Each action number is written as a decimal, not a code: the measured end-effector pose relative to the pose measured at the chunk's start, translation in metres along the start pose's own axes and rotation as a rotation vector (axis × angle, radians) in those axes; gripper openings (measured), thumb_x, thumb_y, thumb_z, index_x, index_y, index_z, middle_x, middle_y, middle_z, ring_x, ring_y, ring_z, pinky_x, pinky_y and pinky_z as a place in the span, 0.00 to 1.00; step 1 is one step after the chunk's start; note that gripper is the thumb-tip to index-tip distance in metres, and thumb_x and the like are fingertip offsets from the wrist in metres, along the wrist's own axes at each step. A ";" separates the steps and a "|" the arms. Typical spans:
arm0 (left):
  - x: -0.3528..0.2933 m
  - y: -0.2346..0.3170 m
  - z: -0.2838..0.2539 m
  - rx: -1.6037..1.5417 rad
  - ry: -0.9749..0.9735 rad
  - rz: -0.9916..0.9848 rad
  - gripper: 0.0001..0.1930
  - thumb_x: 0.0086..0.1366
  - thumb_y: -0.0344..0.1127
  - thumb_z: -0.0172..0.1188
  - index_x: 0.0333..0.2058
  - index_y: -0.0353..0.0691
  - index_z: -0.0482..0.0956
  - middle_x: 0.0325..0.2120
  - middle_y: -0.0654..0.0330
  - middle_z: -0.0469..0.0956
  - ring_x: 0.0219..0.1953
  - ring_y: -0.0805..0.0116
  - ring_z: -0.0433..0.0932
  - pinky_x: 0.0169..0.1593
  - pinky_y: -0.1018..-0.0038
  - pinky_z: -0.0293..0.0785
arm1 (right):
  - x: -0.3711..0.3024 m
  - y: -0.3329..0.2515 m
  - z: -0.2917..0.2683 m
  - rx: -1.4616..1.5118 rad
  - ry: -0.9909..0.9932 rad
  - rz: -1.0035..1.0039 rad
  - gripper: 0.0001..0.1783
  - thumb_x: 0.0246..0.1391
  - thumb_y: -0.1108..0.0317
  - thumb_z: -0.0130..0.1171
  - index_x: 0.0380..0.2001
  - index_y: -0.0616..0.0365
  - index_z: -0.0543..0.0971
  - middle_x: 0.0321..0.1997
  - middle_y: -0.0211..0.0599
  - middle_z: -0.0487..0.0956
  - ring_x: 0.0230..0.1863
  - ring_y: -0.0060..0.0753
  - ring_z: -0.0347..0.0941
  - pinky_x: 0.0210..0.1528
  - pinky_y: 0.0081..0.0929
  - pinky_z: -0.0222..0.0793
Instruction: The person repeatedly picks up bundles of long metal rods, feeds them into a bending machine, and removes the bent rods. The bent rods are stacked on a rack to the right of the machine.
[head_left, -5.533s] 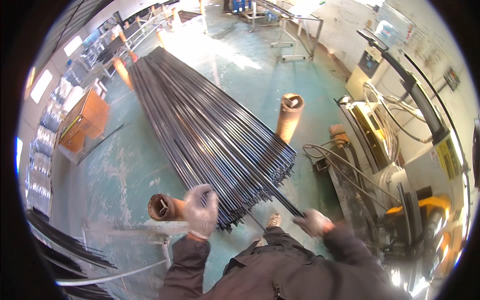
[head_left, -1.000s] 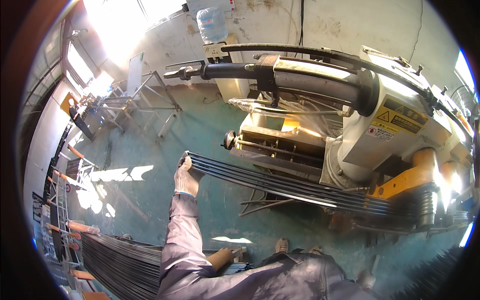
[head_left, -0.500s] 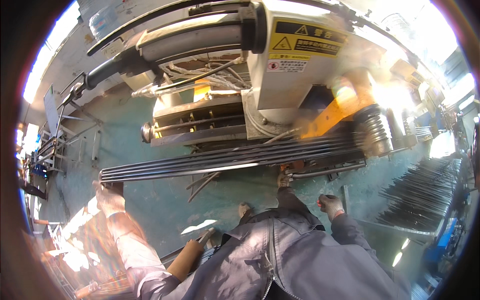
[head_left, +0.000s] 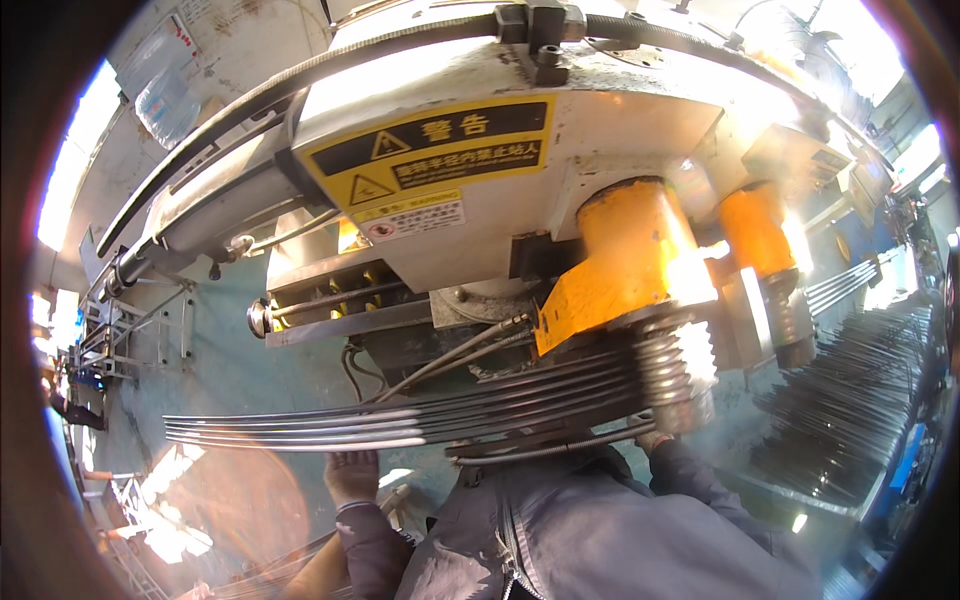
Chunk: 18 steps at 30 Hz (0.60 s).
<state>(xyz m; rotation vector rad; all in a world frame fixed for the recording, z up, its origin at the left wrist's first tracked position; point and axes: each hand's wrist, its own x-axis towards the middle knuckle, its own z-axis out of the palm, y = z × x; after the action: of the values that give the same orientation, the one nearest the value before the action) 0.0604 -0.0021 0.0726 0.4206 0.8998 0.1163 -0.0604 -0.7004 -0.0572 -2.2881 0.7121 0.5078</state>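
Slim dark metal rods (head_left: 400,422) run left from the ridged steel roller (head_left: 678,375); ends jutting past the gloved left hand (head_left: 352,478) could sag. If the roller turns, the right hand (head_left: 654,439) risks pinching. I can't tell either grip from here.

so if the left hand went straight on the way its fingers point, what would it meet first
Most likely the bundle of long dark rods, just beyond the fingertips of the left hand. Depth is unclear: it may already touch them or pass underneath.
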 end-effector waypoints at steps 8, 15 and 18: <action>-0.067 -0.061 0.069 2.752 -0.623 1.676 0.13 0.72 0.40 0.64 0.53 0.54 0.90 0.58 0.63 0.86 0.65 0.61 0.82 0.68 0.59 0.78 | 0.039 0.032 -0.034 0.128 -0.027 -0.101 0.23 0.69 0.51 0.66 0.49 0.62 0.92 0.39 0.40 0.92 0.41 0.41 0.88 0.49 0.39 0.81; -0.090 -0.052 0.099 3.028 -0.717 1.458 0.16 0.76 0.37 0.60 0.60 0.51 0.83 0.58 0.64 0.82 0.71 0.63 0.76 0.79 0.55 0.65 | -0.060 -0.022 -0.030 0.330 0.078 0.258 0.24 0.68 0.50 0.65 0.40 0.62 0.93 0.36 0.41 0.92 0.42 0.37 0.89 0.50 0.35 0.80; -0.083 -0.059 0.106 2.818 -0.631 1.634 0.15 0.79 0.35 0.58 0.60 0.47 0.81 0.57 0.59 0.81 0.66 0.60 0.77 0.75 0.59 0.69 | -0.118 -0.048 -0.035 0.568 0.066 0.261 0.20 0.69 0.53 0.67 0.41 0.62 0.92 0.37 0.34 0.92 0.38 0.28 0.85 0.45 0.31 0.79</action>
<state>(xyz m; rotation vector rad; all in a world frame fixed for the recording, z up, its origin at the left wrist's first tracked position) 0.0867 -0.1111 0.1672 -2.6560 0.7179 -0.0630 -0.1169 -0.6545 0.0527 -1.6970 1.0448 0.2956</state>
